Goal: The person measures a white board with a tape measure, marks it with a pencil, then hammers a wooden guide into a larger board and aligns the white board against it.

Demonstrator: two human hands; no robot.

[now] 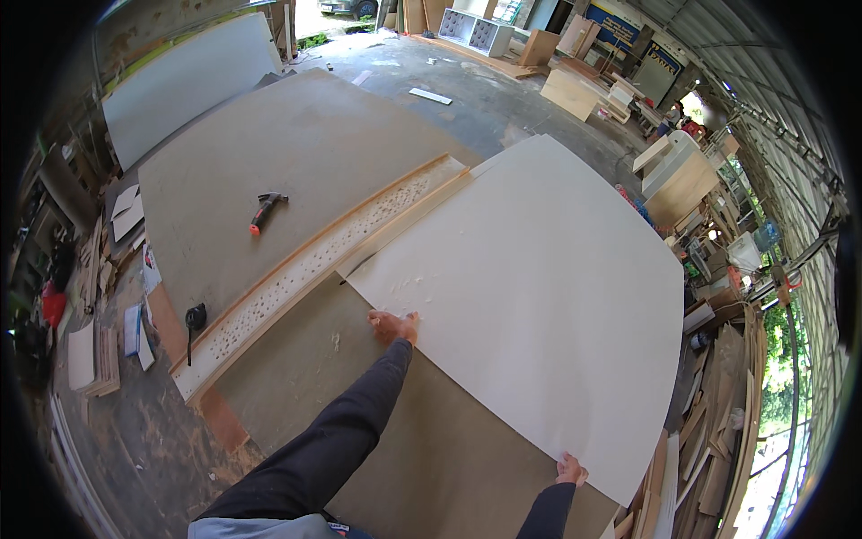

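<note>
Pinching, right hand (571, 471): grip closed on near edge of white sheet (539, 296), which lies over brown worktop (467, 422). Left hand (393, 329) touches same edge farther along; can't tell if grip is closed. Beyond: wood-edged spotted strip (316, 258), then hammer (266, 214).

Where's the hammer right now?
In the head view, the hammer is left of centre, lying on the big grey-brown board, to the left of the long speckled strip with wooden edges.
</note>
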